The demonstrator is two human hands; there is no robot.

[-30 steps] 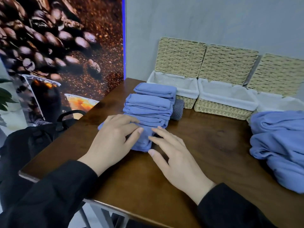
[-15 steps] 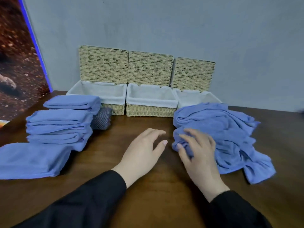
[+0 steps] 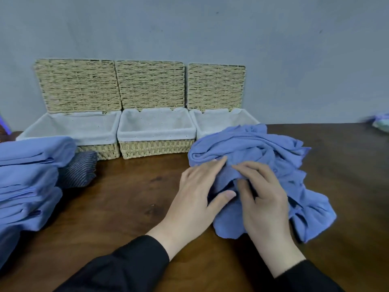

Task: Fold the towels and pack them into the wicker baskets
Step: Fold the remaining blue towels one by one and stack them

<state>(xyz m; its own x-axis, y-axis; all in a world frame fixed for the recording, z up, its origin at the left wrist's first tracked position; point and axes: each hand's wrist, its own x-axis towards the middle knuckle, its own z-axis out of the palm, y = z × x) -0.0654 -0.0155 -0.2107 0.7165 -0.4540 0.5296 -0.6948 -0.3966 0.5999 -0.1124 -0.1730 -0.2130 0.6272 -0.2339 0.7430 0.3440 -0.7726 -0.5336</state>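
- A loose heap of blue towels (image 3: 263,157) is seen crumpled on the dark wooden desk (image 3: 126,197), right of centre and well inside the near edge, its far side hiding the front of the right-hand basket (image 3: 212,121).
- The left hand (image 3: 195,199) is laid on the heap's left flank, fingers (image 3: 212,167) straight and close together over the cloth, the thumb stretched out along a lower fold.
- The right hand (image 3: 265,199) is set on top of the heap beside it; its fingers are bent and slightly spread, and cloth appears gathered between thumb and forefinger, though a firm pinch cannot be told.
- Three wicker baskets are lined up along the desk's far edge against the grey wall (image 3: 210,28), lids raised, white linings showing: the left basket (image 3: 101,149), the middle basket (image 3: 157,147) and the right-hand one.
- A stack of folded blue towels (image 3: 27,182) is kept at the desk's left edge, in front of the left basket.
- A dark striped cloth (image 3: 77,169) is tucked between that stack and the left basket.
- Black sleeves (image 3: 130,268) are shown covering both forearms.
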